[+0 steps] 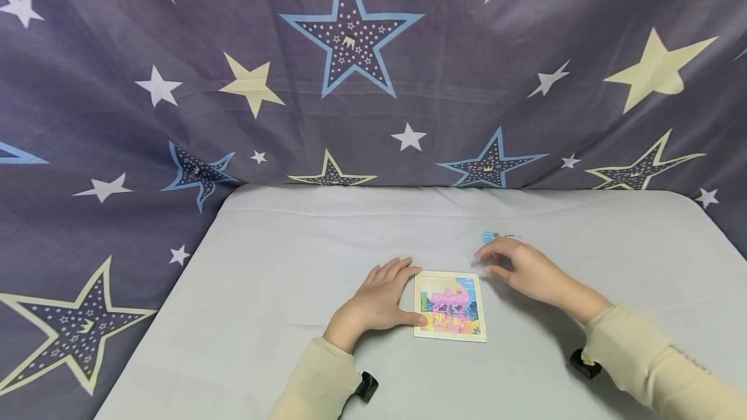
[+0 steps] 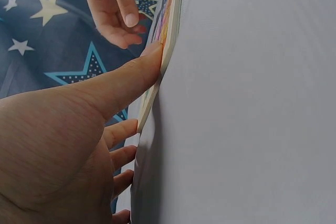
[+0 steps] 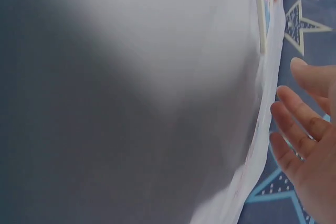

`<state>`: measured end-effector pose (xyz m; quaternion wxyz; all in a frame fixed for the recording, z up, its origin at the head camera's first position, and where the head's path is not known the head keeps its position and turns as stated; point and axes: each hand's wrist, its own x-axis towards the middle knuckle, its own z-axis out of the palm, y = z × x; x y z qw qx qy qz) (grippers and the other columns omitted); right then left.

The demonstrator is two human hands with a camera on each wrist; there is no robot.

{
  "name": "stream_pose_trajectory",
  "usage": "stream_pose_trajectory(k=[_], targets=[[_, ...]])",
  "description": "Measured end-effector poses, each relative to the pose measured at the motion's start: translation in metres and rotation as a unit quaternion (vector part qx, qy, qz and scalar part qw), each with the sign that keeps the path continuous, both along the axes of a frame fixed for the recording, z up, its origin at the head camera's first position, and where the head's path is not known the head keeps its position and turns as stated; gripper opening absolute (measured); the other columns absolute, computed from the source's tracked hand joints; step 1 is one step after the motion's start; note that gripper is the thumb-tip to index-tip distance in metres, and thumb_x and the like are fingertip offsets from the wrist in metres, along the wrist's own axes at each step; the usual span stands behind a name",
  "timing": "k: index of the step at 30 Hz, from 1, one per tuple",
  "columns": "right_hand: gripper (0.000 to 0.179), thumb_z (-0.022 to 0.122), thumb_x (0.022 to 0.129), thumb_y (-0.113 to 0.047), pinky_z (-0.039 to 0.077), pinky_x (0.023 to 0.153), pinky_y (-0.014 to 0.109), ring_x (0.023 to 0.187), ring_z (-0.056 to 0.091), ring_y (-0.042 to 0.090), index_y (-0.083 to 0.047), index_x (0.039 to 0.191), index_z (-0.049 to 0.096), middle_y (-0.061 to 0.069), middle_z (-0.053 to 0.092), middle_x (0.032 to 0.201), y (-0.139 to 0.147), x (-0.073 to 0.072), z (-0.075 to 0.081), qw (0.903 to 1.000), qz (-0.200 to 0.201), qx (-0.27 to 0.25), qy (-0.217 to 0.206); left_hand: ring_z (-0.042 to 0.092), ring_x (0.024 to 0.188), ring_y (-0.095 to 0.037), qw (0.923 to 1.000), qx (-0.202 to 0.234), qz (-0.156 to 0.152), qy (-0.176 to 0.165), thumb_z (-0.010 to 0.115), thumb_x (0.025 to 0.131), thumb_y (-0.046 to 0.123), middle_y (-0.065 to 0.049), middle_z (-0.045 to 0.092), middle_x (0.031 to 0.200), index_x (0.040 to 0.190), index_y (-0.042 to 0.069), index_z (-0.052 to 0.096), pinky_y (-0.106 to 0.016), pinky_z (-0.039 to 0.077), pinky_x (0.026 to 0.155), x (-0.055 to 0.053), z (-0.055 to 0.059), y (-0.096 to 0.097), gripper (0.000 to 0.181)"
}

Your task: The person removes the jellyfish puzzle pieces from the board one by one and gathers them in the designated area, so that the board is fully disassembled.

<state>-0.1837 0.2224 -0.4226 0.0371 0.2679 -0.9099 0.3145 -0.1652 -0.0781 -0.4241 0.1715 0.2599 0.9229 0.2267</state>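
Note:
A small square jigsaw puzzle [image 1: 449, 306] with a cream frame and a pink, blue and yellow picture lies on the grey cloth. At its left side rests my left hand [image 1: 379, 300], thumb on the lower left of the frame and index fingertip at the upper left corner. In the left wrist view that thumb [image 2: 126, 82] lies over the puzzle's edge, the other fingers spread below. My right hand [image 1: 528, 271] hovers just right of the puzzle, fingers loosely bent and holding nothing. Colourful puzzle pieces [image 1: 491, 236] lie beyond it, partly hidden by the hand.
The grey cloth-covered table [image 1: 280, 264] spreads out on all sides of the puzzle. Behind it and to the left hangs a dark curtain [image 1: 443, 70] printed with stars. A black strap piece [image 1: 366, 386] shows at the left wrist and another [image 1: 585, 364] at the right.

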Motion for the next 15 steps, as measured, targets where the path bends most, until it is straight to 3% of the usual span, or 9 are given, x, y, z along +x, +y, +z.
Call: stream_pose_trajectory(k=[7,15], targets=[[0.024,0.077,0.085,-0.005,0.053,0.082,0.038,0.091,0.061,0.015,-0.014,0.106,0.072,-0.004,0.067,0.104,-0.013,0.011,0.002,0.9997,0.013,0.010,-0.017,0.016,0.150,-0.027,1.0000,-0.004,0.000,0.000,0.076,0.082,0.049,-0.007,0.024,0.162,0.152,0.014,0.036,-0.051,0.010,0.121,0.000,0.001,0.002,0.087],[0.023,0.076,0.086,-0.008,0.051,0.072,0.027,0.083,0.055,0.009,-0.015,0.107,0.072,-0.007,0.062,0.095,-0.022,0.016,0.001,0.9981,0.041,0.035,-0.032,0.015,0.150,-0.027,1.0000,0.001,0.000,-0.003,0.076,0.083,0.048,-0.007,0.024,0.162,0.151,0.014,0.037,-0.051,0.009,0.121,-0.001,0.000,0.002,0.086]])
